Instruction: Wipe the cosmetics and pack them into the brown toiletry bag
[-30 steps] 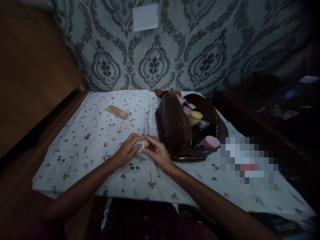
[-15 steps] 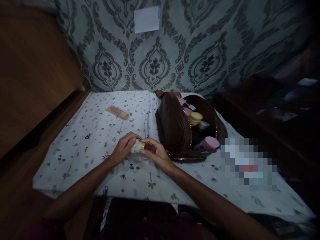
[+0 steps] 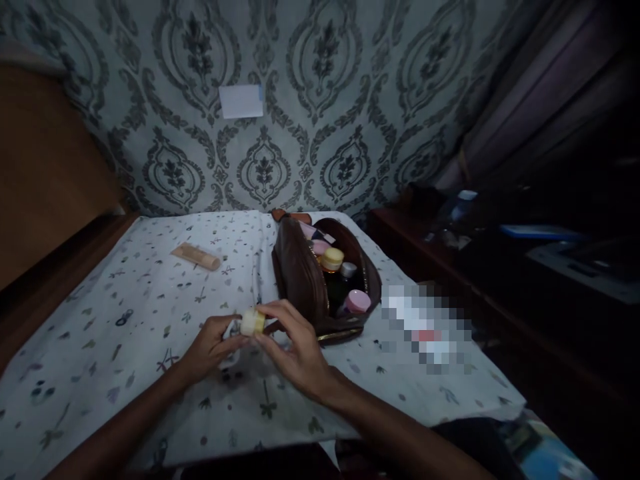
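A small pale jar with a yellowish lid [image 3: 251,322] is held between both my hands just above the patterned white cloth [image 3: 125,320]. My left hand [image 3: 210,347] grips the jar from the left with curled fingers. The fingertips of my right hand [image 3: 295,347] pinch the lid end from the right. Right behind my hands sits an open brown leather pouch [image 3: 300,280] holding several small jars, among them a yellow-lidded one [image 3: 333,259] and a pink-lidded one [image 3: 358,301].
A tan tube [image 3: 196,256] lies on the cloth at the back left. A blurred-out patch [image 3: 425,327] lies to the pouch's right. A wooden board [image 3: 40,173] stands at left, damask wallpaper with a white note [image 3: 241,101] behind, and dark furniture at right.
My hands lifted the small jar slightly off the cloth and kept turning it between the fingers. The camera swung up and to the right, so everything shifted left and down.
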The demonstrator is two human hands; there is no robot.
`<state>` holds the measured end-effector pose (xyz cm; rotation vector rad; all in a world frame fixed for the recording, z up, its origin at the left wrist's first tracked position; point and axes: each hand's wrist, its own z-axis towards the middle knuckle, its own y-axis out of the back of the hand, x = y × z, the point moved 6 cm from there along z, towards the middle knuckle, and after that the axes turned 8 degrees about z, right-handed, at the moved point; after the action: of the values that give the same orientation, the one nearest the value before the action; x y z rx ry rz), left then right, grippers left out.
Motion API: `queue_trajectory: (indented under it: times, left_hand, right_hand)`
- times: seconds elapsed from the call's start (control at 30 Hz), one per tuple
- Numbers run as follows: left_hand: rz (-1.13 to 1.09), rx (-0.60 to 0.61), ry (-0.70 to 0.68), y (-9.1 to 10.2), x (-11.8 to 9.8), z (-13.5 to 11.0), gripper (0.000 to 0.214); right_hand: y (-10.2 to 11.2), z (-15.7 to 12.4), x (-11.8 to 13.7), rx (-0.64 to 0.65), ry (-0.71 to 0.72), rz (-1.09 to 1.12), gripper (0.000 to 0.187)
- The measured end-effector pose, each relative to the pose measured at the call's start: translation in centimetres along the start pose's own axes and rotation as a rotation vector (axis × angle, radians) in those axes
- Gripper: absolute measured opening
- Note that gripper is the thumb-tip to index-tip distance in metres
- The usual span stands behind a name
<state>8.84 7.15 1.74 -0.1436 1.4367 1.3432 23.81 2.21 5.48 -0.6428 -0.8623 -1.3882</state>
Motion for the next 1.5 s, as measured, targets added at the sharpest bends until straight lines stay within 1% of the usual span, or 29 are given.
queue_trajectory:
  times: [0.07, 0.1, 0.13, 0.17, 0.2, 0.23, 0.3, 0.37, 0.47, 0.57, 0.67, 0.73, 0.8, 0.9, 1.0, 1.1, 1.27, 1.37, 1.43, 1.5]
  left_hand:
    - [0.104, 0.011, -0.102, 0.2, -2.7, 1.0, 0.033]
    - [0.176, 0.015, -0.162, 0.3, -4.3, 1.7, 0.027]
    - [0.249, -0.011, -0.26, 0.4, -6.3, 2.5, 0.025]
    - [0.339, -0.003, -0.347, 0.2, -8.1, 3.3, 0.027]
    - [0.448, -0.015, -0.435, 0.0, -9.8, 4.1, 0.032]
    - [0.569, -0.02, -0.514, -0.4, -11.2, 4.8, 0.036]
    - [0.825, -0.011, -0.554, -1.4, -12.8, 6.4, 0.04]
    - [1.002, 0.002, -0.551, -2.3, -13.1, 7.5, 0.039]
    - [1.098, 0.004, -0.586, -3.2, -12.6, 8.1, 0.036]
    - [1.096, -0.044, -0.67, -3.4, -12.2, 7.9, 0.032]
    - [1.064, -0.095, -0.728, -3.3, -12.3, 8.0, 0.027]
    - [1.046, -0.114, -0.745, -3.4, -12.4, 8.2, 0.026]
    - [1.037, -0.125, -0.748, -3.5, -12.4, 8.3, 0.028]
    - [1.019, -0.145, -0.758, -3.5, -12.2, 8.4, 0.034]
    - [0.994, -0.141, -0.757, -3.6, -11.7, 8.3, 0.036]
    - [0.98, -0.133, -0.737, -3.6, -11.4, 8.3, 0.037]
    - [0.982, -0.153, -0.753, -3.4, -11.7, 8.3, 0.031]
    - [1.004, -0.146, -0.746, -3.4, -11.8, 8.3, 0.03]
    - [1.009, -0.14, -0.743, -3.4, -11.9, 8.3, 0.033]
    - [1.008, -0.133, -0.74, -3.4, -11.9, 8.2, 0.037]
  right_hand:
    - [2.2, 0.1, 3.0, -0.023, 0.081, -0.086, 0.033]
    - [3.8, 0.2, 4.1, -0.095, 0.071, -0.102, 0.033]
    - [5.7, 0.4, 4.9, -0.199, 0.05, -0.111, 0.031]
    - [7.6, 0.6, 5.6, -0.312, 0.046, -0.122, 0.03]
    - [9.3, 0.9, 6.1, -0.382, 0.031, -0.134, 0.029]
    - [10.6, 1.3, 6.2, -0.399, -0.003, -0.15, 0.028]
    - [12.6, 2.2, 6.2, -0.349, -0.037, -0.16, 0.025]
    - [14.0, 2.9, 5.8, -0.276, -0.065, -0.188, 0.022]
    - [15.1, 3.5, 5.1, -0.159, -0.076, -0.291, 0.023]
    - [15.4, 4.0, 4.3, 0.002, -0.103, -0.407, 0.021]
    - [14.9, 4.6, 3.8, 0.209, -0.128, -0.489, 0.02]
    - [14.3, 5.1, 3.5, 0.354, -0.149, -0.51, 0.02]
    - [13.6, 5.6, 3.2, 0.481, -0.189, -0.521, 0.015]
    - [12.5, 6.1, 2.4, 0.617, -0.261, -0.557, 0.009]
    - [11.6, 6.4, 1.4, 0.683, -0.313, -0.601, 0.012]
    - [10.9, 6.5, 0.8, 0.728, -0.329, -0.652, 0.013]
    - [10.0, 7.0, 1.0, 0.863, -0.289, -0.755, 0.01]
    - [9.7, 7.1, 1.0, 0.944, -0.298, -0.827, 0.01]
    - [9.8, 7.1, 1.0, 0.951, -0.303, -0.832, 0.01]
    - [9.9, 7.0, 1.1, 0.921, -0.293, -0.813, 0.011]
